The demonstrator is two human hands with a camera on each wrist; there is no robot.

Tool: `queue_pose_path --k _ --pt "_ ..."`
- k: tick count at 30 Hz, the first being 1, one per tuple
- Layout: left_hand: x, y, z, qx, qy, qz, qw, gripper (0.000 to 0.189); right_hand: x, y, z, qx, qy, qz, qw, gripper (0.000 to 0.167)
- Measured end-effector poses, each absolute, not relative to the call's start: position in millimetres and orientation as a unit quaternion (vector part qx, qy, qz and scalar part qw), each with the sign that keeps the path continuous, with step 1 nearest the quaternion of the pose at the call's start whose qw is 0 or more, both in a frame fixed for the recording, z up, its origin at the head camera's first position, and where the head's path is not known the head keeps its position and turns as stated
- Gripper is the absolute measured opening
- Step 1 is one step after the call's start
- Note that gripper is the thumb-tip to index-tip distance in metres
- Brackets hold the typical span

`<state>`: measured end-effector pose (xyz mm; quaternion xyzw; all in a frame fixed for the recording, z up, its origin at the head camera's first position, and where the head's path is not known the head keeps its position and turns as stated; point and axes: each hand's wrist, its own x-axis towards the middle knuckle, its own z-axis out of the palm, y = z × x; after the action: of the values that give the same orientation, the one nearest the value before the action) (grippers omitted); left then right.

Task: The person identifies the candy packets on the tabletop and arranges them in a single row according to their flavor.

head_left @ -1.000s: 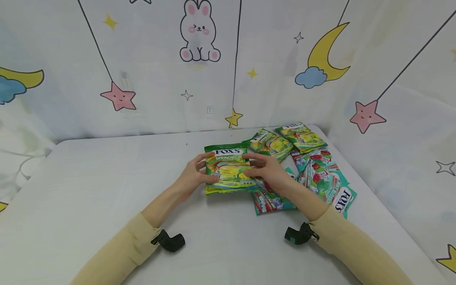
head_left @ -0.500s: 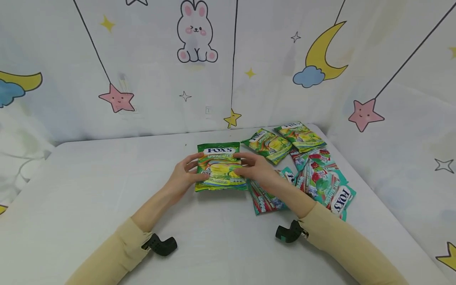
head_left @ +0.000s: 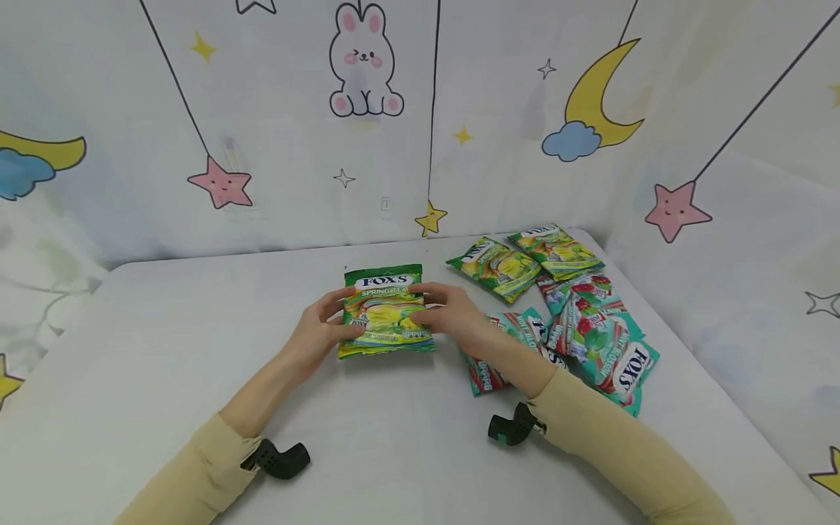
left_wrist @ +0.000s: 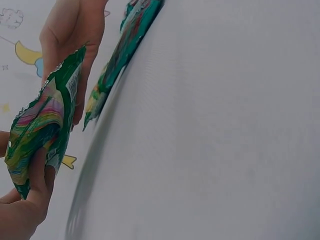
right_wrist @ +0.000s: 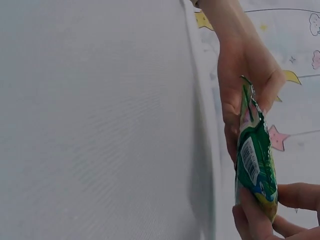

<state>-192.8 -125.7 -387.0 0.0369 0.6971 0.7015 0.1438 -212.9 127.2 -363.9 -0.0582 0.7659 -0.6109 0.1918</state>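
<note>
Held up over the table between both hands is a green and yellow FOX'S Spring Tea candy bag (head_left: 386, 310), its printed front toward the head camera. My left hand (head_left: 313, 334) grips its left edge, thumb on the front and fingers reaching behind. On the opposite edge, my right hand (head_left: 453, 317) pinches the bag the same way. The left wrist view shows the candy bag (left_wrist: 45, 125) side-on, with fingers on both faces. From the right wrist, the candy bag (right_wrist: 255, 155) appears edge-on with its barcode showing.
Two more yellow-green candy bags (head_left: 495, 268) lie at the back right of the white table (head_left: 197, 350). Several teal and red candy bags (head_left: 600, 343) overlap in front of them, partly behind my right forearm. A patterned curtain (head_left: 282, 146) hangs behind the table.
Both hands have carried the Spring Tea candy bag leftward, away from the other bags. More of the teal and red bags now shows beside the right forearm.
</note>
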Motion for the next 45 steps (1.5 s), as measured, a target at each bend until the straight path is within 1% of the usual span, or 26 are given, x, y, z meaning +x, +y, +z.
queue_pose_path --k 11,20,31,38,45 --pt "-186 -156 -386 0.022 0.71 0.689 0.143 0.078 -218 95 -367 -0.077 0.752 -0.622 0.206 0.053" --pt "-179 -182 -385 0.016 0.721 0.677 0.145 0.08 -218 67 -370 -0.098 0.751 -0.616 0.216 0.056" --pt "-185 -213 -379 0.001 0.738 0.659 0.144 0.081 -219 32 -369 -0.102 0.74 -0.624 0.23 0.061" --pt "-188 -235 -380 -0.014 0.752 0.645 0.132 0.087 -224 6 -375 -0.103 0.727 -0.638 0.231 0.065" --pt "-192 -255 -380 -0.043 0.752 0.648 0.113 0.089 -229 -21 -380 -0.104 0.717 -0.653 0.22 0.066"
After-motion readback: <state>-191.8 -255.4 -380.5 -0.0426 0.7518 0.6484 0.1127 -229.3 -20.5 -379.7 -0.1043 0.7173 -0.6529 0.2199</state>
